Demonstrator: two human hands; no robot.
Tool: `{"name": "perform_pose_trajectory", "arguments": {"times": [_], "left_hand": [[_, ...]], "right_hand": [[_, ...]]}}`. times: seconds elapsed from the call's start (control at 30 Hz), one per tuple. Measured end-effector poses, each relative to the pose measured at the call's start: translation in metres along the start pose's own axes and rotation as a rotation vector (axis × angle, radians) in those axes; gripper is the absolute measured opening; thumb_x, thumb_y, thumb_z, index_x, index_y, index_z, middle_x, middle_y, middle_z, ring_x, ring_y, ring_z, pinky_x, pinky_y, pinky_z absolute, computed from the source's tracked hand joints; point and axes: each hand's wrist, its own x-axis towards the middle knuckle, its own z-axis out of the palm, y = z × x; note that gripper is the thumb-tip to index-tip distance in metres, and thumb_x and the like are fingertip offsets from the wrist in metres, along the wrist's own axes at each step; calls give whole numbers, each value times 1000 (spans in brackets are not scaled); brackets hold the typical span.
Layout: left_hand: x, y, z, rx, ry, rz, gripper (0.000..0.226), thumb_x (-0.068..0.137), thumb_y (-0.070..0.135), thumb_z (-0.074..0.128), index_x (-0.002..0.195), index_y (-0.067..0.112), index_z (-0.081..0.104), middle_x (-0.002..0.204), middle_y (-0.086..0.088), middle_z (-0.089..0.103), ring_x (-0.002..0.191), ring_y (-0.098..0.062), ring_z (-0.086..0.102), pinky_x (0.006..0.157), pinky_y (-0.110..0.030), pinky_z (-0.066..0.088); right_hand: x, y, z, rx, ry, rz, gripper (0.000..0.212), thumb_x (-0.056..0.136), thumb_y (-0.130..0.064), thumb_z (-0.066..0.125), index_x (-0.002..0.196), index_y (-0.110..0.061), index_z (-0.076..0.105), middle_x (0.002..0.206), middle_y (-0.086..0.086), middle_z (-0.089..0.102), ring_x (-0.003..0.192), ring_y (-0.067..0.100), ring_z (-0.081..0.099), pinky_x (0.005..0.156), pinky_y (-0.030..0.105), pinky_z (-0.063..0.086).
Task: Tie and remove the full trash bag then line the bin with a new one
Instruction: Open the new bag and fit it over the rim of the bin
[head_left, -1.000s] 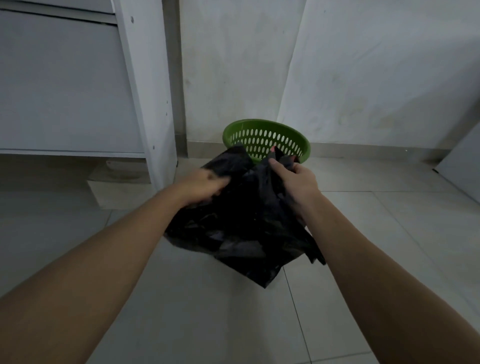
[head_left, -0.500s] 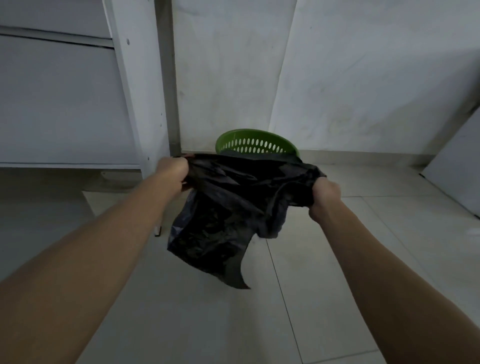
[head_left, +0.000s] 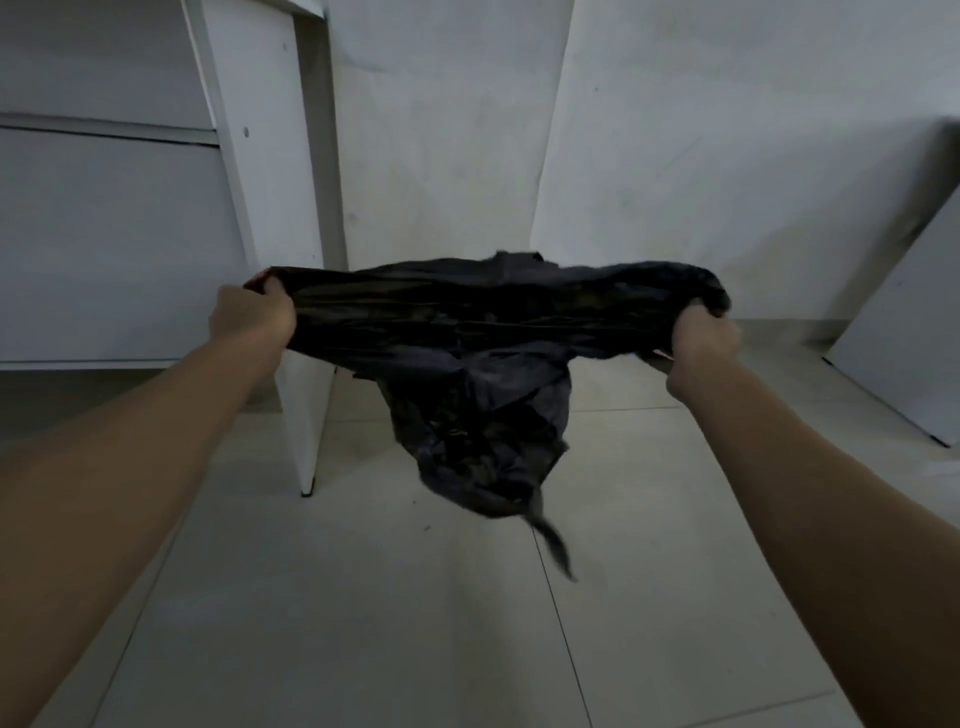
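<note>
A black plastic trash bag (head_left: 483, 374) hangs in the air in front of me, its mouth pulled wide and taut. My left hand (head_left: 252, 314) grips the left edge of the mouth. At the right edge, my right hand (head_left: 701, 340) grips the bunched plastic. The body of the bag sags below in a crumpled lump with a thin tail at the bottom. The green bin is hidden behind the stretched bag.
A white cabinet side panel (head_left: 275, 208) stands at the left, its foot on the tiled floor (head_left: 415, 623). A white wall (head_left: 675, 156) is behind. A white board (head_left: 914, 332) leans at the far right.
My hands have moved far apart, stretching the bag's mouth wide. The bag has risen and now covers the green bin that showed behind it before.
</note>
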Motion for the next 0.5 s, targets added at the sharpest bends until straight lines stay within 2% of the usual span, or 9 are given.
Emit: {"name": "perform_pose_trajectory", "arguments": {"times": [0.07, 0.13, 0.17, 0.23, 0.27, 0.33, 0.37, 0.43, 0.5], "left_hand": [[-13, 2, 5, 25, -180, -6, 78, 92, 64, 43, 141, 4, 48, 136, -16, 56, 113, -33, 59, 94, -37, 51], [-37, 17, 9, -5, -528, -61, 92, 78, 73, 60, 139, 5, 51, 132, -13, 59, 110, -29, 62, 91, -32, 51], [-47, 26, 12, -8, -655, -62, 91, 70, 70, 72, 132, 4, 55, 125, -10, 63, 105, -27, 65, 85, -30, 55], [-68, 44, 26, -55, -786, 0, 68, 70, 51, 83, 115, 4, 61, 107, -9, 69, 91, -22, 69, 72, -27, 59], [-77, 52, 35, -117, -824, 33, 56, 76, 45, 81, 112, 7, 62, 103, -8, 69, 88, -19, 69, 70, -26, 59], [-100, 69, 51, -252, -962, 62, 34, 90, 47, 64, 103, 16, 63, 99, -4, 68, 89, -16, 67, 75, -25, 57], [-110, 76, 56, -293, -1043, 43, 34, 94, 53, 54, 98, 20, 63, 97, -2, 67, 91, -18, 65, 81, -28, 55], [-123, 84, 66, -307, -1148, 1, 54, 95, 64, 39, 100, 18, 66, 96, -3, 71, 93, -21, 66, 83, -32, 52], [-128, 88, 74, -265, -1086, 55, 61, 98, 62, 31, 108, 15, 69, 106, -4, 72, 99, -22, 68, 80, -33, 52]], "right_hand": [[-9, 7, 6, -186, -207, 55, 39, 103, -35, 47, 132, -10, 53, 124, 12, 64, 101, 29, 65, 76, 42, 57], [-26, 12, 16, -245, -430, 149, 39, 103, -42, 44, 125, -12, 57, 117, 11, 68, 96, 27, 68, 75, 38, 56], [-33, 14, 22, -219, -512, 181, 39, 103, -45, 43, 118, -13, 61, 115, 11, 70, 95, 26, 69, 76, 37, 56], [-42, 16, 33, -124, -671, 206, 46, 100, -54, 43, 114, -16, 67, 120, 11, 71, 102, 25, 70, 85, 38, 56], [-49, 18, 38, -99, -755, 209, 50, 96, -58, 48, 119, -18, 68, 122, 9, 71, 107, 25, 70, 90, 39, 56], [-61, 26, 46, -162, -903, 178, 59, 84, -60, 63, 129, -22, 64, 124, 4, 71, 113, 25, 68, 94, 48, 55], [-64, 33, 50, -221, -962, 141, 60, 81, -56, 70, 131, -24, 62, 124, 4, 71, 114, 26, 67, 95, 52, 54], [-69, 46, 58, -293, -1014, 60, 57, 81, -36, 80, 131, -20, 60, 121, 6, 72, 113, 27, 68, 94, 52, 55], [-64, 52, 64, -266, -913, -37, 54, 76, -13, 84, 125, -10, 63, 115, 13, 73, 107, 31, 70, 92, 50, 56]]}}
